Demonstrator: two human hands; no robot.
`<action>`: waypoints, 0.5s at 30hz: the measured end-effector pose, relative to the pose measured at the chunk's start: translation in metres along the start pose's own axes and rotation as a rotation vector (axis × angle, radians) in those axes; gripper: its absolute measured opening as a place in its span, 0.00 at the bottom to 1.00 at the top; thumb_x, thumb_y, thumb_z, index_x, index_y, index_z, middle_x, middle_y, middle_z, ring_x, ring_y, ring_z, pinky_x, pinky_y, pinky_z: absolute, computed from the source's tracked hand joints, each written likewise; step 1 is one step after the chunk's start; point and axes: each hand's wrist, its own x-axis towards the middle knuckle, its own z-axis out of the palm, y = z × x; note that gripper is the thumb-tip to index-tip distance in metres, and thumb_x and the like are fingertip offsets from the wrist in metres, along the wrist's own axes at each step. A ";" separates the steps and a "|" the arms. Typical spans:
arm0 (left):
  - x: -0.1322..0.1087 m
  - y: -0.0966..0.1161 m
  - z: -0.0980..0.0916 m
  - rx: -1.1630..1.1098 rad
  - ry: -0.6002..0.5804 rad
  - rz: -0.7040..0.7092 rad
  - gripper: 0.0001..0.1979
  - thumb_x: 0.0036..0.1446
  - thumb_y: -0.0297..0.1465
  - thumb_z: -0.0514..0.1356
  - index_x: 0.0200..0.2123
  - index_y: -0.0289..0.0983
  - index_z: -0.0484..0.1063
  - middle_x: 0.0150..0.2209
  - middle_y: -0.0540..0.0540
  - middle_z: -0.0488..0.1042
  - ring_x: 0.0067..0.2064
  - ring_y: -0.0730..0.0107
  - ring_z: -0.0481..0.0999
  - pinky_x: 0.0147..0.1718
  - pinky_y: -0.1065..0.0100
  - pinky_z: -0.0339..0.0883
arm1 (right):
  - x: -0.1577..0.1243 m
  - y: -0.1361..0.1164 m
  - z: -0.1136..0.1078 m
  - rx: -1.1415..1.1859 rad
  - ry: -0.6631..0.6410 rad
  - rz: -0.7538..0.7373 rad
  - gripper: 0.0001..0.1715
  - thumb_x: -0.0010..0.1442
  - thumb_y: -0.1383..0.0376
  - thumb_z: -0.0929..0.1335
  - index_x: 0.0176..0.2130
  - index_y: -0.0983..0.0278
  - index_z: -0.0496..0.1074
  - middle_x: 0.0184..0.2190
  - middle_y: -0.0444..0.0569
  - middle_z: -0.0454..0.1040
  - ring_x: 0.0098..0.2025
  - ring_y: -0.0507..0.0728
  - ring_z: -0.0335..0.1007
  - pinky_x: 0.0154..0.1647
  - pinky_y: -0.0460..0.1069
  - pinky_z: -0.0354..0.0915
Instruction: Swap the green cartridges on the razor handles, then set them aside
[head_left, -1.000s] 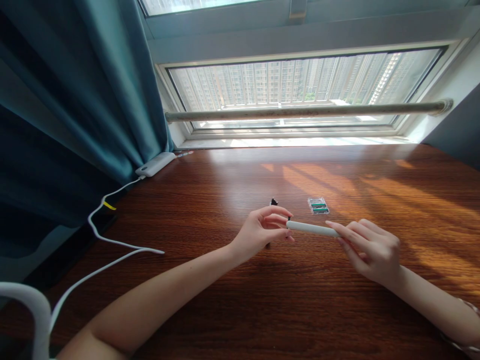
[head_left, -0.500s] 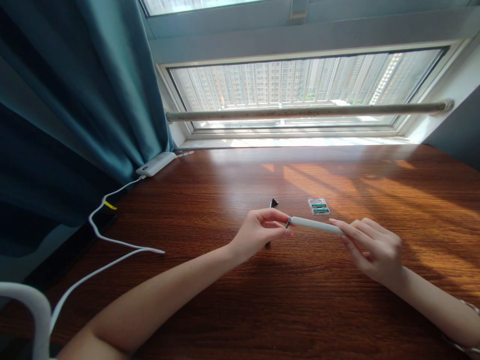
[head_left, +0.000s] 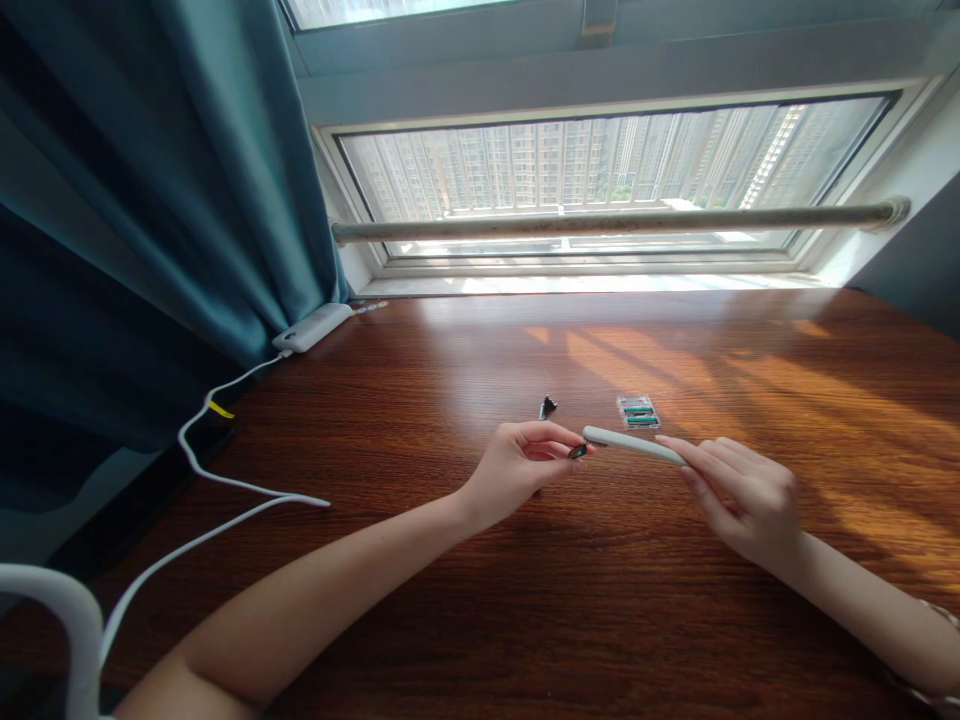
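Above a brown wooden desk (head_left: 480, 600), my right hand (head_left: 739, 495) is closed round the end of a slim white handle (head_left: 630, 443) that points left. My left hand (head_left: 521, 465) pinches a small dark piece (head_left: 577, 452) just below and apart from the handle's left tip. Behind my left hand a small black part (head_left: 547, 406) lies on the desk. To its right rests a clear pack with green cartridges (head_left: 637, 411).
A white power bank (head_left: 311, 327) sits at the desk's back left by a teal curtain (head_left: 150, 200); its white cable (head_left: 217, 480) trails toward the front left. A window with a metal rail (head_left: 615, 220) runs along the back edge.
The small dark piece has come off the white handle's tip and stays in my left fingers. My right hand lifted the handle slightly up and away to the right.
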 end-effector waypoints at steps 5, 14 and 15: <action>-0.001 0.001 0.001 0.027 0.006 0.001 0.11 0.43 0.30 0.64 0.33 0.32 0.75 0.35 0.42 0.77 0.35 0.64 0.76 0.37 0.66 0.69 | -0.001 0.001 0.001 -0.015 -0.006 0.010 0.21 0.56 0.70 0.63 0.50 0.61 0.67 0.23 0.45 0.68 0.24 0.51 0.61 0.27 0.46 0.58; 0.000 -0.001 -0.002 0.070 0.032 0.007 0.12 0.43 0.30 0.65 0.34 0.33 0.75 0.31 0.44 0.77 0.32 0.68 0.75 0.32 0.70 0.69 | -0.003 0.000 -0.001 0.052 0.006 -0.017 0.24 0.55 0.72 0.64 0.52 0.60 0.65 0.25 0.45 0.69 0.25 0.51 0.62 0.27 0.46 0.59; 0.000 -0.002 -0.002 0.066 0.033 0.010 0.13 0.43 0.30 0.65 0.34 0.33 0.75 0.30 0.45 0.77 0.32 0.68 0.75 0.32 0.70 0.68 | -0.003 0.000 -0.001 0.062 0.014 -0.007 0.24 0.55 0.72 0.64 0.52 0.60 0.65 0.25 0.45 0.69 0.26 0.51 0.62 0.27 0.46 0.59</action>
